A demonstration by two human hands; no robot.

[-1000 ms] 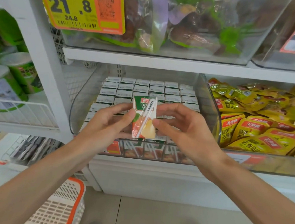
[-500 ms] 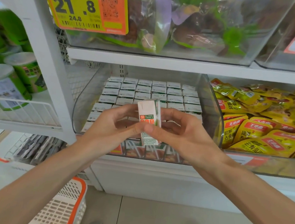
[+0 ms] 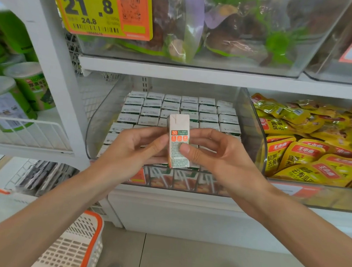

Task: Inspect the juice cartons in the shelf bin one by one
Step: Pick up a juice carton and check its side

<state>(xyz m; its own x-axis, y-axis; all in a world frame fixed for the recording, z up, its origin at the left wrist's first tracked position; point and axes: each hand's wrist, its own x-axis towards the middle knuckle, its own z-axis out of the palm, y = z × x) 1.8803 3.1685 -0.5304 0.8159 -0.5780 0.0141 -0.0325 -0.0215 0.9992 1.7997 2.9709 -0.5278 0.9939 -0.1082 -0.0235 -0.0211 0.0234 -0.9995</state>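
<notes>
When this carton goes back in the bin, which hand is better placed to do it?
Probably the right hand. Its thumb lies across the carton front with fingers behind, a fuller grip; the left hand only pinches the edge. Both sit equally near the bin.

The clear bin point(image 3: 254, 127) is open on top — a gap separates the packed cartons point(image 3: 171, 106) from the shelf point(image 3: 218, 77) above. Both hands point(image 3: 131, 148) fill its front.
</notes>
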